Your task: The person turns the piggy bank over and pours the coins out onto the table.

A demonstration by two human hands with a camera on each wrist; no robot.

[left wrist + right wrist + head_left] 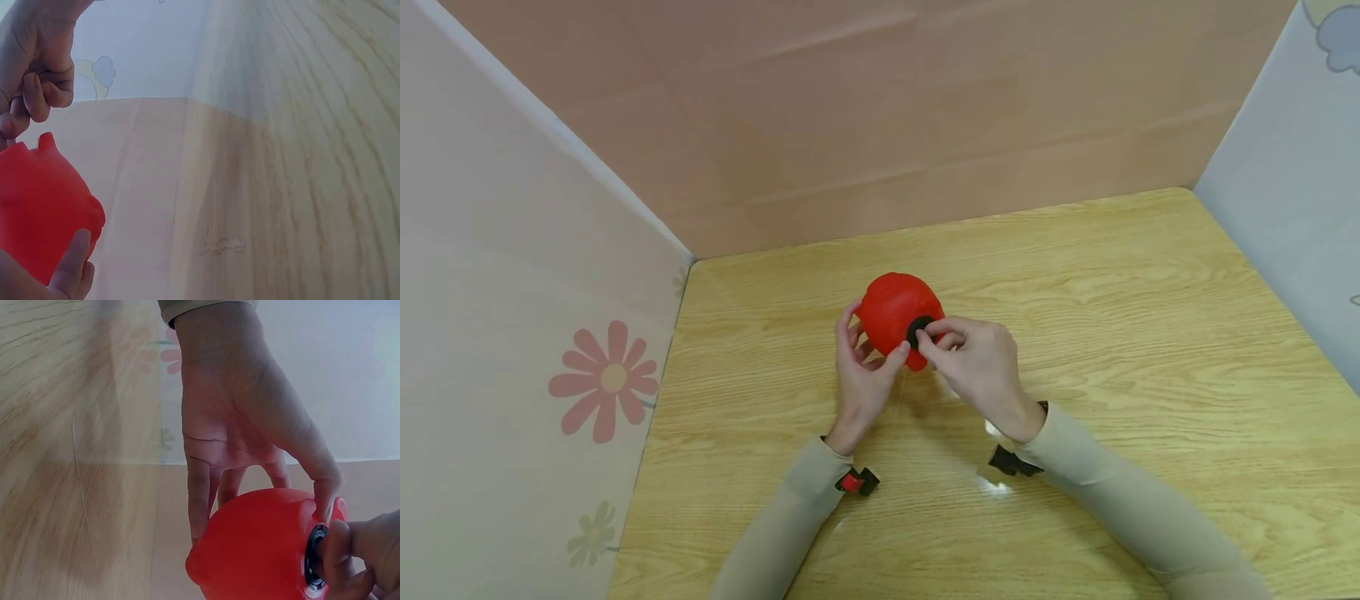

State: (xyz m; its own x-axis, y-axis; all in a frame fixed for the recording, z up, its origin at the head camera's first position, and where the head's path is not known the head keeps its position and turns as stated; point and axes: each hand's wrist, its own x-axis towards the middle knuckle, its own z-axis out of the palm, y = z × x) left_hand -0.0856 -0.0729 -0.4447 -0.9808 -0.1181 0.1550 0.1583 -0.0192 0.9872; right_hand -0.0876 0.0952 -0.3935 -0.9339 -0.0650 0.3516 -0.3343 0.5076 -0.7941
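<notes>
One red rounded object, held up above a wood-grain table, ahead of the person and between both hands; small raised bumps on its surface. One black disc, set at the side of the red object facing the right hand. Left hand: extended forward from its forearm, fingers spread and bent round the far-left side of the red object, thumb laid along the near side with its tip just beside the disc — a wide, cupping hold. Right hand: angled inward from the right, wrist bent, thumb and index finger brought together in a narrow pinch on the disc, remaining fingers folded toward the palm. Whether the disc sits flush or partly out cannot be told — the right fingers cover much of it. Two pale sleeves, reaching to the wrists; a dark wrist device beneath the right cuff.
</notes>
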